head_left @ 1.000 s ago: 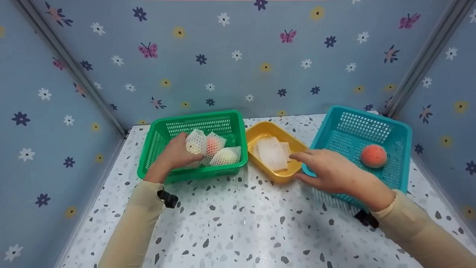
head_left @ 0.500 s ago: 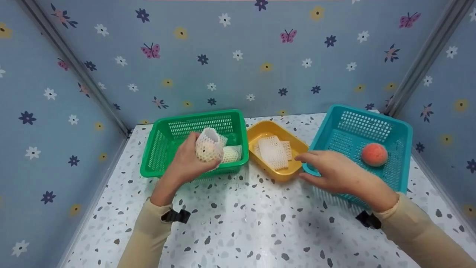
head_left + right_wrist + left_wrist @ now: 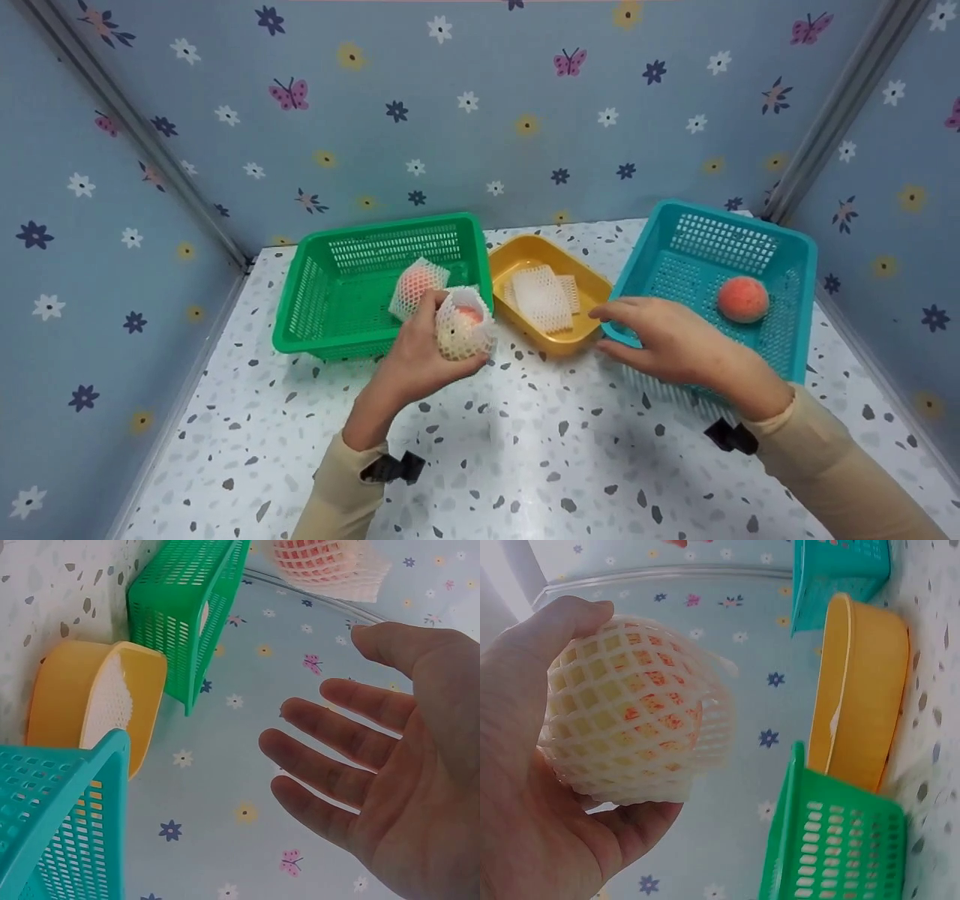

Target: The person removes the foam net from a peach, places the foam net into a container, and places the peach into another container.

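Note:
My left hand (image 3: 424, 356) grips a peach in a white foam net (image 3: 463, 334), held in front of the green basket's right end. In the left wrist view the netted peach (image 3: 630, 709) shows yellow and red skin through the mesh, thumb on one side and fingers beneath. My right hand (image 3: 667, 341) hovers near the left rim of the teal basket with nothing in it; its fingers (image 3: 322, 754) are spread and relaxed in the right wrist view. Another netted peach (image 3: 418, 287) lies in the green basket (image 3: 330, 341). A bare peach (image 3: 743, 299) sits in the teal basket (image 3: 802, 300).
Between the two baskets stands a yellow tray (image 3: 555, 346) holding flat white foam nets (image 3: 541, 298). All stand on a speckled white table (image 3: 525, 450), against a flowered blue wall (image 3: 480, 90) behind, with side walls left and right.
My left hand has lifted the netted peach out of the green basket and carried it right and toward me. The right hand stays nearly in place.

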Available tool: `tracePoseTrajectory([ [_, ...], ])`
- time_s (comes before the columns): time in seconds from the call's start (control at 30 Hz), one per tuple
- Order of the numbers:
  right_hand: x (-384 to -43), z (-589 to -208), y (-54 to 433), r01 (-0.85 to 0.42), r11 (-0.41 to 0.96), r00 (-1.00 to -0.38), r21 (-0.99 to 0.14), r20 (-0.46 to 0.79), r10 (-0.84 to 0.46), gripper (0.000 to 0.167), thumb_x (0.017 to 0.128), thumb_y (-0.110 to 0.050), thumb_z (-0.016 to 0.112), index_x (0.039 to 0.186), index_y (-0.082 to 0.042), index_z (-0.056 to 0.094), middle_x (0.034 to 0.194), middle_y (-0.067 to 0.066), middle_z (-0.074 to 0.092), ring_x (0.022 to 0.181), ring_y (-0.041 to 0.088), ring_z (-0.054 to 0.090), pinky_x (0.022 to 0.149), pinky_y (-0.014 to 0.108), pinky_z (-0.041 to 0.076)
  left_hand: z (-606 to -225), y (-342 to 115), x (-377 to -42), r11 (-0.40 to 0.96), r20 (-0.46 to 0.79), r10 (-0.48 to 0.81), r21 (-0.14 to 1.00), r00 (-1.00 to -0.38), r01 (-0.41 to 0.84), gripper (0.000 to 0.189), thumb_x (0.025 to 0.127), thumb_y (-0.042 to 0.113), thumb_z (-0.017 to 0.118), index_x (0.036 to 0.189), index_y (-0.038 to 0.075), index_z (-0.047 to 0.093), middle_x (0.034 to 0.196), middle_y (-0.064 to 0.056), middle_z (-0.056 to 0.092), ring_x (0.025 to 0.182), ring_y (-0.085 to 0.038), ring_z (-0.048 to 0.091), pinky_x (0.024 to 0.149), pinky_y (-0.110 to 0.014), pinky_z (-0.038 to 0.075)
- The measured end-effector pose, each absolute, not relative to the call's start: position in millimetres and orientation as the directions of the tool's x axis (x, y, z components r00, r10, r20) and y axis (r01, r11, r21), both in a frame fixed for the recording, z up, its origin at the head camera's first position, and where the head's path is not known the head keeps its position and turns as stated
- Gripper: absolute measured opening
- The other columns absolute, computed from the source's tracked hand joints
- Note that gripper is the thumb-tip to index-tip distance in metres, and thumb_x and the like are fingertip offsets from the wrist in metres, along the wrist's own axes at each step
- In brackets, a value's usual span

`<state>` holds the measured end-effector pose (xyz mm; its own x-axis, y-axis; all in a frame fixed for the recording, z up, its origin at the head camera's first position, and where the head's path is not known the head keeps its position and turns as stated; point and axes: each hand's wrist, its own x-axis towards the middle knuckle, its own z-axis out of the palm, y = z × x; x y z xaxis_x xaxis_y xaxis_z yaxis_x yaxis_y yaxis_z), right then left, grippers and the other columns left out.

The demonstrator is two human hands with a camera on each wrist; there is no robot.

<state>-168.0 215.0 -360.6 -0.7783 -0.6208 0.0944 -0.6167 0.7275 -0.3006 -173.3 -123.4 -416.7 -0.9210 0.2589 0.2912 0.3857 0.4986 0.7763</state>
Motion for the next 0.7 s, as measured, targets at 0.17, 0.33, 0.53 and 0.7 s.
tracePoseTrajectory([
  [0.17, -166.8, -363.5, 216.0, -0.643, 0.701, -0.760, -0.307, 0.141, -0.635, 0.041, 0.094, -0.035, 0.065, 0.127, -0.013, 0.061, 0.117, 0.000, 0.065, 0.101, 0.016, 0.060, 0.086, 0.040, 0.052, -434.6, -107.1, -172.7, 0.444, 0.257, 0.287, 0.818, -0.923, 0.366, 0.083, 0.068, 0.038, 0.089, 0.133, 0.017, 0.042, 0.112, 0.002, 0.056, 0.091, -0.015, 0.059, 0.069, -0.031, 0.055],
  [0.33, -167.0, -368.0, 213.8, -0.676, 0.671, -0.733, -0.304, 0.186, -0.655, 0.037, 0.093, -0.030, 0.067, 0.124, -0.010, 0.063, 0.114, 0.002, 0.066, 0.099, 0.017, 0.061, 0.085, 0.040, 0.052, -453.6, -89.0, -174.1, 0.406, 0.227, 0.335, 0.841, -0.915, 0.357, 0.083, 0.068, 0.044, 0.087, 0.134, 0.015, 0.046, 0.113, 0.003, 0.057, 0.095, -0.015, 0.059, 0.074, -0.031, 0.055],
  [0.53, -165.4, -376.8, 209.3, -0.673, 0.663, -0.736, -0.328, 0.203, -0.646, 0.035, 0.092, -0.029, 0.068, 0.122, -0.012, 0.063, 0.113, 0.000, 0.066, 0.099, 0.016, 0.062, 0.086, 0.040, 0.052, -473.6, -68.8, -178.3, 0.348, 0.175, 0.356, 0.887, -0.918, 0.304, 0.078, 0.068, 0.045, 0.087, 0.131, 0.020, 0.049, 0.113, 0.005, 0.057, 0.096, -0.015, 0.058, 0.076, -0.031, 0.054],
  [0.7, -165.5, -382.2, 206.6, -0.675, 0.656, -0.734, -0.337, 0.209, -0.646, 0.036, 0.092, -0.030, 0.068, 0.122, -0.012, 0.063, 0.112, -0.002, 0.066, 0.098, 0.013, 0.061, 0.086, 0.038, 0.052, -485.0, -55.3, -182.5, 0.324, 0.143, 0.377, 0.905, -0.915, 0.275, 0.076, 0.068, 0.045, 0.086, 0.131, 0.024, 0.049, 0.114, 0.005, 0.056, 0.098, -0.014, 0.057, 0.078, -0.032, 0.053],
])
